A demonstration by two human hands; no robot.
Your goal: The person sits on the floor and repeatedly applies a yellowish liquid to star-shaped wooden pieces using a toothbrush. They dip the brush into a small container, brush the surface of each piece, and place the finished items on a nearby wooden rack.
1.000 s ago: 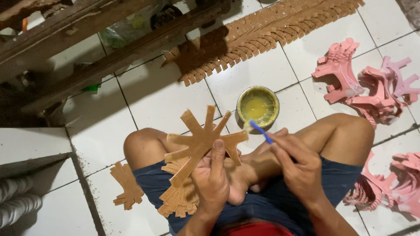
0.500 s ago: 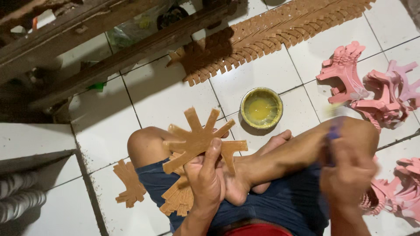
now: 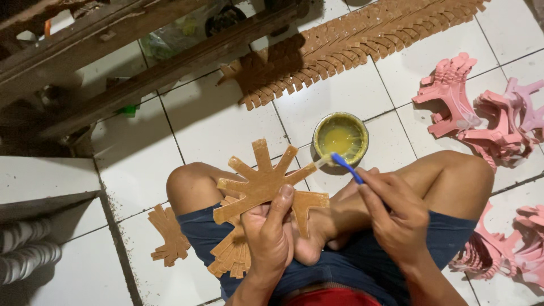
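Brown star-shaped cutout [image 3: 262,184] gripped in left hand [image 3: 271,238], right hand [image 3: 396,212] closed around one blue brush [image 3: 347,168], one glue bowl [image 3: 340,137]

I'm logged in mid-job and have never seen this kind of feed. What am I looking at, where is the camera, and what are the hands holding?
There is no machine here: a person sits cross-legged on a white tiled floor, and one camera on their head looks down at their own two hands. The left hand grips a brown spiky cutout, with more of the same stacked under it on the lap. The right hand holds a blue-handled brush, its tip at the cutout's edge. Just beyond sits a small bowl of yellow liquid, possibly glue. A long row of brown cutouts lies further out, one more by the left knee, and pink pieces are piled on the right.
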